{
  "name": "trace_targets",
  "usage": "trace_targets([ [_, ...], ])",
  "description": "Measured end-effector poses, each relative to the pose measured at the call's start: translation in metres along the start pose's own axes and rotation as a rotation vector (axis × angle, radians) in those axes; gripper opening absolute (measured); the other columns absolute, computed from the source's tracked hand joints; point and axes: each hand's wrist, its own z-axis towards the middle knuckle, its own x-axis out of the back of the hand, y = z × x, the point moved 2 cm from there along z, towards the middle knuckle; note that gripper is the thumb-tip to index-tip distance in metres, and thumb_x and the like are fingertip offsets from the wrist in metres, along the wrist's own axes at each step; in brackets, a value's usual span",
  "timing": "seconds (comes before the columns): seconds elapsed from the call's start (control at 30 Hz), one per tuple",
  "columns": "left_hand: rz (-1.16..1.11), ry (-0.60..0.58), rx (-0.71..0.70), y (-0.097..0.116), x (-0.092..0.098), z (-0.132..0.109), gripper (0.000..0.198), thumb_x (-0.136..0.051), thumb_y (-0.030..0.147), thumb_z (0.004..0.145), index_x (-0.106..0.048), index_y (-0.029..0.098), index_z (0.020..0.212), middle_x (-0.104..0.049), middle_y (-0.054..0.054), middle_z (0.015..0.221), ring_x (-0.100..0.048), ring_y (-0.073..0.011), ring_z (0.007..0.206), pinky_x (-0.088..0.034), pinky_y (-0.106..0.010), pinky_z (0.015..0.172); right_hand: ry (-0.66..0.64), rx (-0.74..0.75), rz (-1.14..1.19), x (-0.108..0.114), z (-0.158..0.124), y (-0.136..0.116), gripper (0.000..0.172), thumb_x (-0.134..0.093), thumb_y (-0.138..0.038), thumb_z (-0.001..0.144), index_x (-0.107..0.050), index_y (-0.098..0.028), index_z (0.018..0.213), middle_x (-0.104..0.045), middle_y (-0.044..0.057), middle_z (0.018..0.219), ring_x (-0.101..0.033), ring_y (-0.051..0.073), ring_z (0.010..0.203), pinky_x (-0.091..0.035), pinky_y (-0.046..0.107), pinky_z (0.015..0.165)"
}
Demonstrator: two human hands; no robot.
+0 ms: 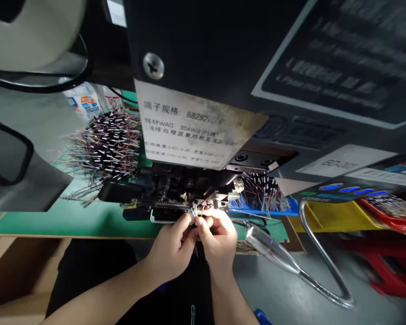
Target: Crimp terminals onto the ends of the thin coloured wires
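Note:
Both my hands meet under the black machine (223, 54), at its lit crimping head (196, 198). My left hand (171, 250) is closed in a pinch on thin coloured wires (193, 213) that point up into the head. My right hand (218, 239) is closed too, its thumb and fingers pinching the same small wire ends from the right. The wire tips sit right at the metal tooling, brightly lit.
A big bundle of thin coloured wires (104, 144) lies on the green mat (71, 219) to the left. More wires (262, 189) rest on a blue tray (277, 208) at right, beside yellow (328, 216) and red bins (389, 216). A gooseneck lamp (274, 248) hangs close to my right hand.

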Motion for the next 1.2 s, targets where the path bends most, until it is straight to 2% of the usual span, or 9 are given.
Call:
trace_targets([
  [0.2,0.130,0.044,-0.029,-0.0047,-0.0039,-0.0002,0.010,-0.044,0.018,0.093,-0.051,0.023,0.098,-0.065,0.000,0.069,-0.064,-0.0159,0.056,-0.044,-0.023,0.052,0.030,0.089,-0.068,0.0028,-0.0014,0.0071,0.006,-0.069,-0.023,0.084,-0.070,-0.022,0.090,-0.056,-0.003,0.057,-0.051,0.014,0.049,-0.047,0.028,0.052],
  [0.47,0.207,0.101,-0.168,-0.0042,-0.0048,-0.0013,0.010,-0.046,0.014,0.090,-0.049,0.024,0.093,-0.066,0.001,0.069,-0.064,-0.0150,0.054,-0.044,-0.022,0.051,0.008,0.085,-0.065,0.0036,0.0023,-0.0005,0.010,-0.070,-0.025,0.082,-0.074,-0.021,0.090,-0.052,-0.004,0.053,-0.048,0.013,0.048,-0.048,0.029,0.053],
  [0.7,0.183,0.100,-0.122,-0.0011,-0.0038,0.0027,0.011,-0.046,0.018,0.093,-0.052,0.024,0.098,-0.063,0.002,0.067,-0.065,-0.0166,0.060,-0.046,-0.023,0.055,0.006,0.051,-0.036,0.0009,0.0033,-0.0014,0.009,-0.068,-0.027,0.084,-0.073,-0.022,0.089,-0.049,-0.004,0.054,-0.044,0.012,0.048,-0.043,0.027,0.051],
  [0.93,0.180,0.079,-0.133,-0.0022,-0.0028,0.0012,0.012,-0.045,0.018,0.093,-0.054,0.024,0.099,-0.061,0.002,0.064,-0.067,-0.0179,0.066,-0.049,-0.024,0.059,0.017,-0.023,0.040,0.0007,-0.0014,0.0036,0.009,-0.068,-0.025,0.083,-0.063,-0.022,0.089,-0.041,-0.008,0.053,-0.040,0.011,0.046,-0.040,0.024,0.049],
  [1.2,0.195,0.051,-0.098,-0.0045,-0.0034,0.0000,0.013,-0.046,0.023,0.095,-0.056,0.023,0.102,-0.066,0.001,0.069,-0.068,-0.0178,0.066,-0.050,-0.023,0.058,-0.027,0.032,-0.021,0.0033,0.0021,-0.0017,0.011,-0.063,-0.024,0.086,-0.063,-0.018,0.076,-0.044,-0.006,0.052,-0.041,0.009,0.045,-0.039,0.022,0.046],
])
